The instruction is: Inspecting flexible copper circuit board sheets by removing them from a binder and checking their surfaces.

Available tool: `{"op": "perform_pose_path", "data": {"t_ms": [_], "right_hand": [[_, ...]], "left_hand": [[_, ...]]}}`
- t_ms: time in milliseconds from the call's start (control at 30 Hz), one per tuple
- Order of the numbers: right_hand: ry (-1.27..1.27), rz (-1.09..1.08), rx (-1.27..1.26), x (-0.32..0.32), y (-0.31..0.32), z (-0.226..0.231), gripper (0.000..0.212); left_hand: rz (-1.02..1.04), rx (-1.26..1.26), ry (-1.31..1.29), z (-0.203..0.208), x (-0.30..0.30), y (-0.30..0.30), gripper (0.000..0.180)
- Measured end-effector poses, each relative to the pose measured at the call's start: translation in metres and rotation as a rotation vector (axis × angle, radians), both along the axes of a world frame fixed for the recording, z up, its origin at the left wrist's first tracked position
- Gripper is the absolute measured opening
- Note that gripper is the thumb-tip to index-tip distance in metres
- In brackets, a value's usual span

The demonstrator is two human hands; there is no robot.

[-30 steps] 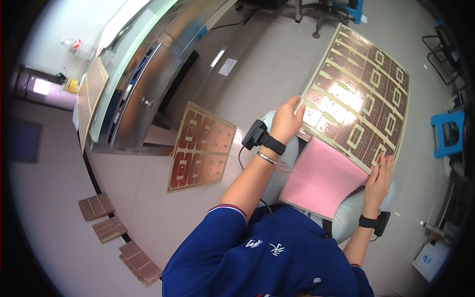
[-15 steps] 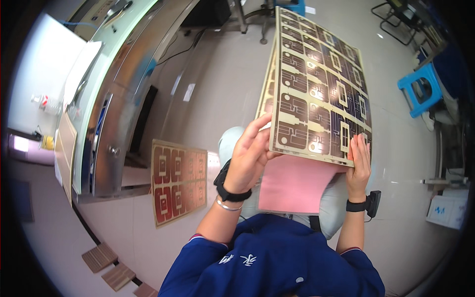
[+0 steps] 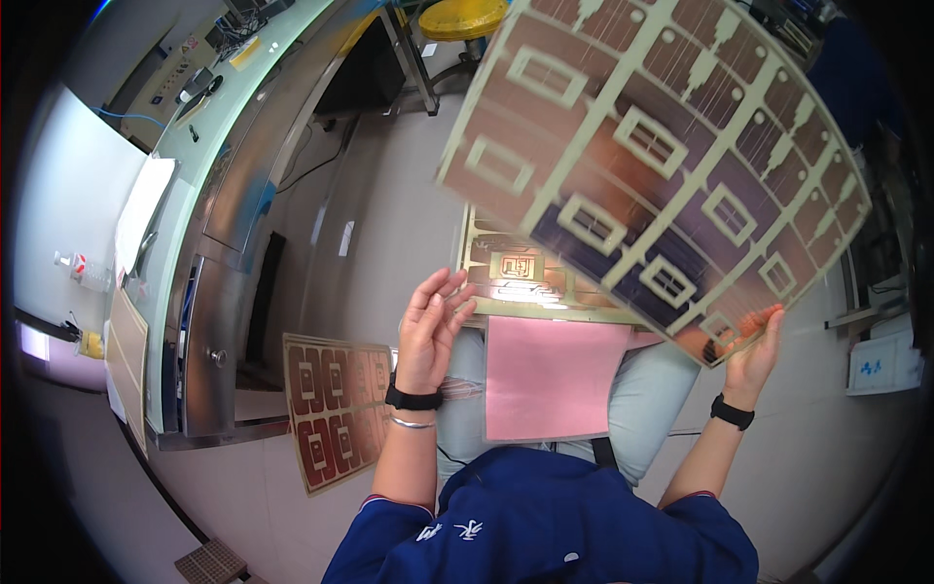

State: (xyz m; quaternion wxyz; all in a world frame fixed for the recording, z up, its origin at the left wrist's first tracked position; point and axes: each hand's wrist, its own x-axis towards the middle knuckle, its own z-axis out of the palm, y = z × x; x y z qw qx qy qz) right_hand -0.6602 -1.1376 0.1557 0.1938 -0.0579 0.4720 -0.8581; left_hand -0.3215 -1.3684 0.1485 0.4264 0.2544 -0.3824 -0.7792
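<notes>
My right hand (image 3: 751, 358) grips a large circuit board panel (image 3: 671, 146) by its near right corner, fingers behind it and thumb at the edge. The panel is raised and tilted, with rows of dark and coppery shapes and pale framed rectangles. Beneath it, a second circuit board panel (image 3: 518, 287) lies over my lap, largely hidden by the raised one. A pink sheet (image 3: 555, 380) hangs toward me from under that panel. Fingers spread, my left hand (image 3: 428, 336) is beside the lower panel's left edge and holds nothing; whether it touches that edge I cannot tell.
Another reddish board panel (image 3: 336, 419) stands on the floor at my left. Beyond it is a metal cabinet (image 3: 219, 326) under a glass-topped bench (image 3: 185, 185) with a plastic bottle (image 3: 86, 271). A yellow stool (image 3: 461, 19) is at the far side; a white bin (image 3: 880, 360) is at right.
The top panel has lifted away from the lower one and swung to the right in my right hand. My left hand has let go and moved left, uncovering part of the lower panel.
</notes>
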Motion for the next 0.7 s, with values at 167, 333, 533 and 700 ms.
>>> {"op": "perform_pose_path", "data": {"t_ms": [167,333,533,700], "right_hand": [[-0.195,0.056,0.095,0.009,-0.004,-0.003,0.022],[-0.182,0.213,0.326,-0.007,0.001,-0.023,0.018],[-0.095,0.352,0.465,0.006,-0.011,-0.006,0.018],[-0.17,0.403,0.442,0.01,-0.016,-0.011,0.031]], "left_hand": [[0.076,0.144,0.37,-0.003,0.022,-0.013,0.048],[-0.017,-0.051,0.19,0.0,0.046,-0.017,0.045],[0.144,0.061,0.034,-0.014,0.052,-0.005,0.042],[0.167,0.086,0.063,-0.021,0.058,-0.001,0.044]]}}
